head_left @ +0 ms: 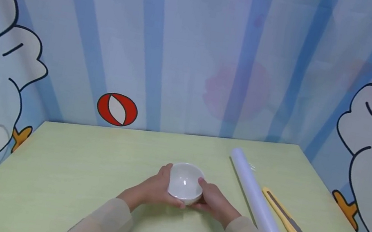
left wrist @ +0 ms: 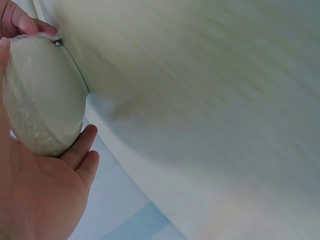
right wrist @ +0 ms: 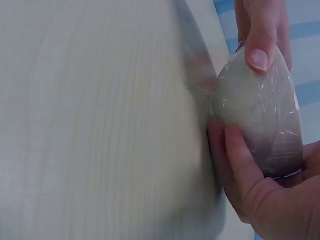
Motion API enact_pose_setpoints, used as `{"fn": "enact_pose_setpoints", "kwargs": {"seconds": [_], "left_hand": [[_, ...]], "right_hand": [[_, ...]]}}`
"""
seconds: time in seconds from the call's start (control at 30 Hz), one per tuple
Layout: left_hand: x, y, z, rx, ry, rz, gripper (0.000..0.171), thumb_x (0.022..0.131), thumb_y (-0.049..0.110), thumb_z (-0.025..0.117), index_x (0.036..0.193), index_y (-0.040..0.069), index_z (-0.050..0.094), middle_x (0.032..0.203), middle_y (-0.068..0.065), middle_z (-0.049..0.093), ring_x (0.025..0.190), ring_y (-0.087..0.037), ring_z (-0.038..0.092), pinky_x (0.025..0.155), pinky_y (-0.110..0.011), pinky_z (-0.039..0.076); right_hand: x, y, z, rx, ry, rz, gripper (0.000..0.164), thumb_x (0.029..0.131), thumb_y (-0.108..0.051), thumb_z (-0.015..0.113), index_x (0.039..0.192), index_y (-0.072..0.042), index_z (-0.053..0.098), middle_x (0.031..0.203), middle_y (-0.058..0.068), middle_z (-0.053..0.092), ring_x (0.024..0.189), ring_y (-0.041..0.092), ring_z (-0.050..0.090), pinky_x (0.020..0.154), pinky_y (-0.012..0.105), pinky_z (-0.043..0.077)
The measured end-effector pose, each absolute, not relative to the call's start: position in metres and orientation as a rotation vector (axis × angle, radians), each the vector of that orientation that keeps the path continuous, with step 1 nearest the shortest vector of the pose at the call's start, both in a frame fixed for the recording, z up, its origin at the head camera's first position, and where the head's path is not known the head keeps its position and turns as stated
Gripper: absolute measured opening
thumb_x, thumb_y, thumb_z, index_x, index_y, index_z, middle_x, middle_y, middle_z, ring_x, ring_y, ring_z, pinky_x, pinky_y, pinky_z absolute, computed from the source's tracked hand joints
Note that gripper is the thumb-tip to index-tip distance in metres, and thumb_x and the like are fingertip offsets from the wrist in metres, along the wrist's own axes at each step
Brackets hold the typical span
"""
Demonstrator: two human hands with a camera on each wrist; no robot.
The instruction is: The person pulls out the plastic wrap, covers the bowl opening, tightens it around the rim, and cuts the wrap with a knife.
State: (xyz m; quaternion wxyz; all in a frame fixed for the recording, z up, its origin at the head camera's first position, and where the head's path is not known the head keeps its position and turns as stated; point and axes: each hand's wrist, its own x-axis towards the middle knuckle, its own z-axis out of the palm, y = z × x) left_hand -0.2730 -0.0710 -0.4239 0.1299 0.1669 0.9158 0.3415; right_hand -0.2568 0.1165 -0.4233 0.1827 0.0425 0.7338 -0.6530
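A small white bowl [head_left: 184,185] is held between both hands near the middle of the table. My left hand [head_left: 158,188] grips its left side, and my right hand [head_left: 215,202] grips the right side with the thumb at the rim. Clear, wrinkled plastic film covers the outside of the bowl [left wrist: 47,95], as the left wrist view shows. In the right wrist view the film on the bowl [right wrist: 265,110] has creases and shiny spots, and fingers of both hands press against it.
To the right, a long pale-lilac roll [head_left: 257,199] lies slanting on the light wooden-patterned table [head_left: 86,173]. Beside it rests a yellow and grey utility knife [head_left: 284,216]. A blue striped curtain [head_left: 190,50] with cartoon prints stands behind the table.
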Motion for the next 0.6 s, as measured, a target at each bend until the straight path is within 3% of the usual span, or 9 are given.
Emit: {"fn": "enact_pose_setpoints", "kwargs": {"seconds": [0.6], "left_hand": [[-0.2712,-0.0698,-0.421,0.476,2.691,0.939,0.117,0.062,0.053,0.078,0.144,0.004,0.01,0.133,-0.015,0.035,0.11,-0.026,0.047,0.09,-0.044,0.047]], "right_hand": [[-0.2601,0.1188,-0.4237,0.185,2.193,-1.85,0.045,0.097,-0.024,0.044,0.116,0.016,0.052,0.092,0.016,0.063,0.073,0.011,0.057,0.071,0.027,0.053]]}}
